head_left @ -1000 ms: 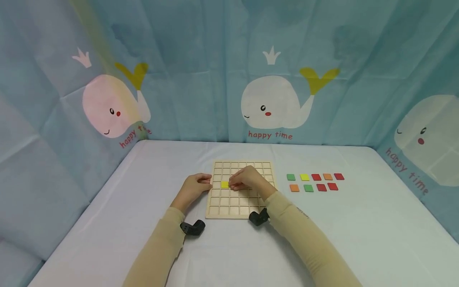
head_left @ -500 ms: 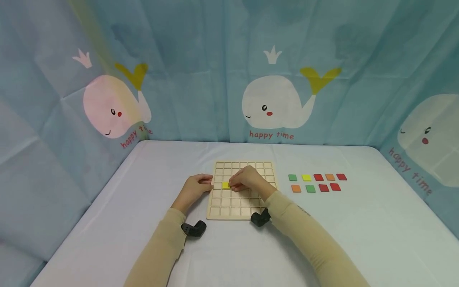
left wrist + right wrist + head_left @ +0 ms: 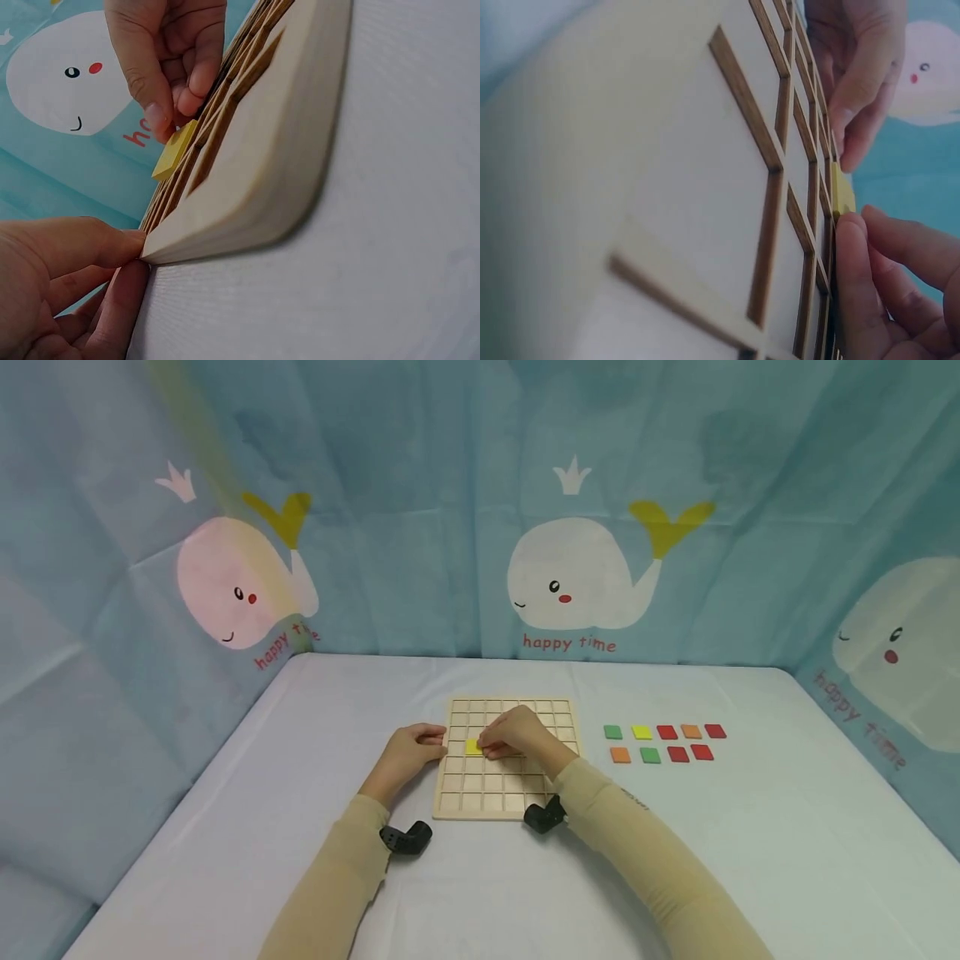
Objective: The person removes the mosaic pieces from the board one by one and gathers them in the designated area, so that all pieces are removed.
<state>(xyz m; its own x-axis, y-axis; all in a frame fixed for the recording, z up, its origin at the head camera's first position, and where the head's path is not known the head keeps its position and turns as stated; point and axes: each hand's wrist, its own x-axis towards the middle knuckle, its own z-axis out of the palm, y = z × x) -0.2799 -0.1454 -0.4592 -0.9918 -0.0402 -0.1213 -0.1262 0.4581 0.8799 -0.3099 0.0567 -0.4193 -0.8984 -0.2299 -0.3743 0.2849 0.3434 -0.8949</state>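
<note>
A pale wooden grid board lies on the white table. On its left half, a thin square yellow tile stands slightly tilted over the cells, as the left wrist view shows. My right hand reaches over the board and pinches the tile's right edge between thumb and fingers. The left hand holds the board's left edge, with thumb and forefinger meeting at the rim in the left wrist view. Part of the grid is hidden beneath the right hand and wrist.
Right of the board, loose tiles lie in two rows: green, yellow, red and orange among them. A blue curtain printed with whales hangs behind the table. Each wrist wears a black camera.
The head view has shifted slightly, so the board and tiles appear a little further right. Both hands keep their places at the board, and the yellow tile stays over the same spot.
</note>
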